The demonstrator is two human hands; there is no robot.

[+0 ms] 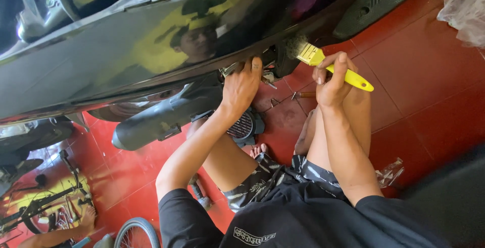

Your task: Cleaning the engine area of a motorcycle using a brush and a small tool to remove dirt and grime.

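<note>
- Two hands of yours work under the glossy black scooter panel [126, 51], which runs across the top of the view and slopes up toward the right; its lower edge sits just above both hands.
- At far left, low down, another person's arm [60, 235] lies on the red tile floor [419, 61] beside scattered tools [45, 207] and a small wheel [135, 233], well apart from you.
- Below the panel, the dark exhaust [156, 121] slants down to the left, close to your left forearm, so room on that side is tight.
- Your left hand [242, 86] reaches up from a bent elbow, wrist straight, and its fingers are curled against the panel's lower edge and the metal parts there; you cannot tell whether they pinch anything, since the tips are hidden.
- Between your hands, small bits of hardware [275, 101] lie on the tiles.
- Your right hand [331, 79] rises from a forearm resting along your knee, wrist tipped toward the panel.
- Its fingers are clamped round the yellow handle of a brush [333, 68], thumb on top.
- That brush points up and left, bristles touching the dark underside just beside the panel edge, handle end sticking out to the right past your knuckles.
- Right of that hand the tiles lie open up to a black footboard [384, 0] and a clear plastic bag [467, 10] in the top corner.
</note>
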